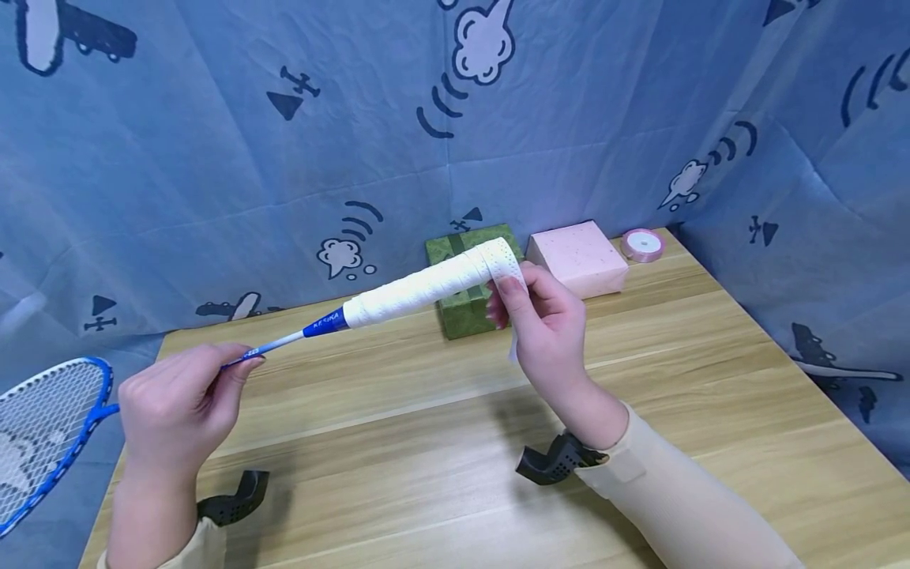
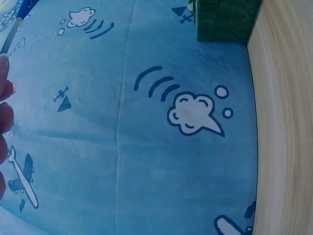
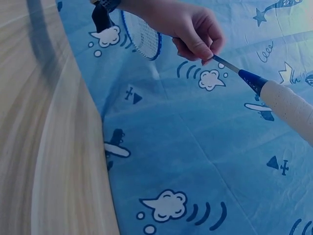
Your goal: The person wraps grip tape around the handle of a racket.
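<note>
Head view: high, facing forward-down over desk (image 1: pixel 455 442). Wrist views: close, facing blue backdrop (image 2: pixel 146 147) past desk edge; right wrist shares racket (image 3: pixel 274 95) with head.

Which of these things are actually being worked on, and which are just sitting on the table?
In use:
badminton racket, its shaft pinched by the left hand
white grip tape on the handle, its loose end pinched by the right hand

Lying about:
green box
pink box
pink ribbon roll
</note>
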Motion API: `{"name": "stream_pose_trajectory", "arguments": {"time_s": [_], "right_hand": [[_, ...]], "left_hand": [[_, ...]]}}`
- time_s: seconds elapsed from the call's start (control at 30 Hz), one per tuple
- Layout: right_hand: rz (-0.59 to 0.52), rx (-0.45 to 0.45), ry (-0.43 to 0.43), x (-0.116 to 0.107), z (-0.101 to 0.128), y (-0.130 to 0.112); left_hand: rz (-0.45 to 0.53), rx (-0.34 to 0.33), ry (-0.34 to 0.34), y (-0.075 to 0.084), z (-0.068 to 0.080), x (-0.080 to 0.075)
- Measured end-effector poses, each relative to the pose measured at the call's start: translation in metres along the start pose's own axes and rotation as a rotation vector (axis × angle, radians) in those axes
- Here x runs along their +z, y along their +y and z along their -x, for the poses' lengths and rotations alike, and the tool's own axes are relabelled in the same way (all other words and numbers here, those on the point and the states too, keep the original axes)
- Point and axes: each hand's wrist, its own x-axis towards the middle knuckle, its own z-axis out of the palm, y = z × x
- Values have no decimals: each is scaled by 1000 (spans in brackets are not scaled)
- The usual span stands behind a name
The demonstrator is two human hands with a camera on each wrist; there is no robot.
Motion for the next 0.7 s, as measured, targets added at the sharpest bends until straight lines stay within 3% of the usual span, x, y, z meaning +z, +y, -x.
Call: {"name": "stream_pose_trajectory", "arguments": {"time_s": [0.37, 0.7], "right_hand": [[2, 17, 25, 0, 2, 2], [9, 32, 5, 0, 2, -2]], "left_hand": [[92, -4, -75, 1, -4, -2], [153, -12, -60, 4, -7, -3]]}}
